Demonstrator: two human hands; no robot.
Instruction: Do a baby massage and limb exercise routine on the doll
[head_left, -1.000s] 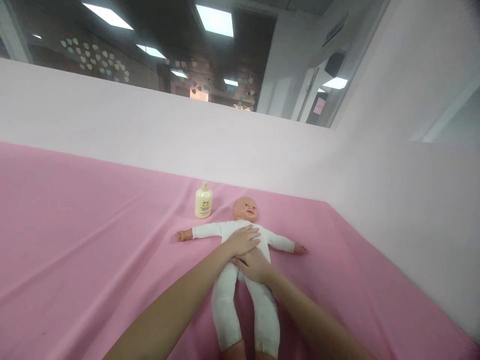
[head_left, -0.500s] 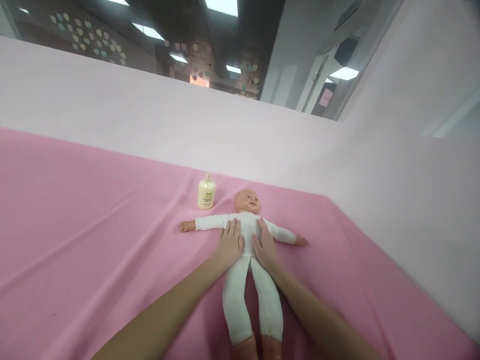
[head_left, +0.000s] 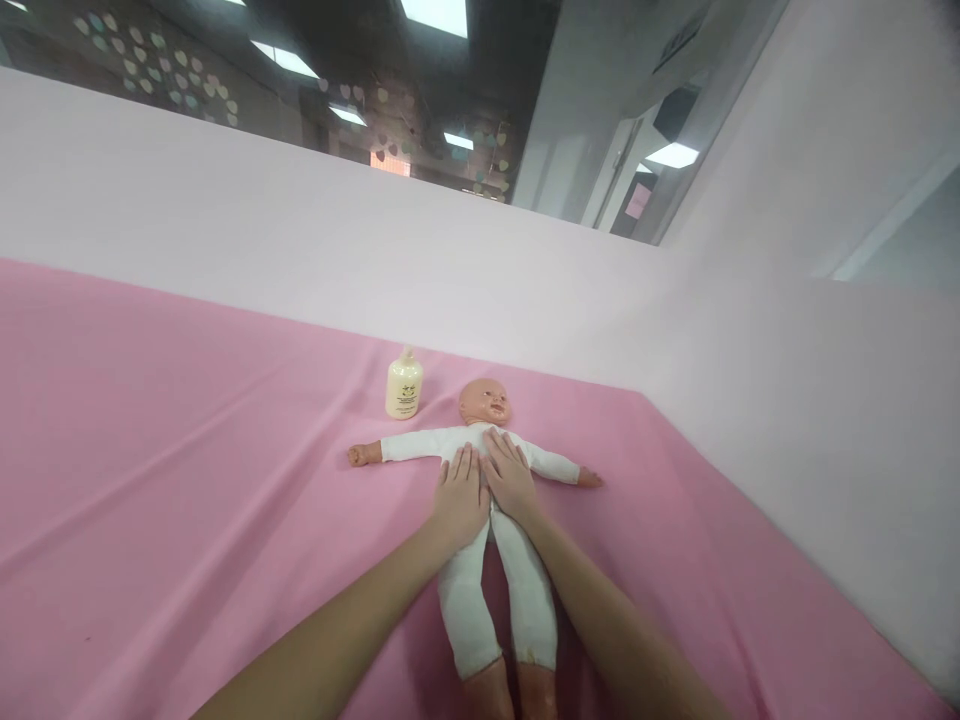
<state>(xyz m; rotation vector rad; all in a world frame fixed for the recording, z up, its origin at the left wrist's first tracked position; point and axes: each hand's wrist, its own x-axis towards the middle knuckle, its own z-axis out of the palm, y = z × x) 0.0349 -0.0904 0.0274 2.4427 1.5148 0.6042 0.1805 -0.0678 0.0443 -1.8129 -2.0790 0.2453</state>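
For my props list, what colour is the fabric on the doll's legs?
The fabric on the doll's legs is white, clearest in the head view.

A second ago the bare left hand lay crossed over the bare right hand on the belly of the baby doll with the white cloth body and bald plastic head. Half a second ago they'd parted to its two flanks. Now the right one has slid inward and slants over the chest, fingertips just below the neck; the left sits slightly lower, the gap between them nearly closed. The doll's hips have swung a little toward the right edge of the pink-cloth-covered counter.
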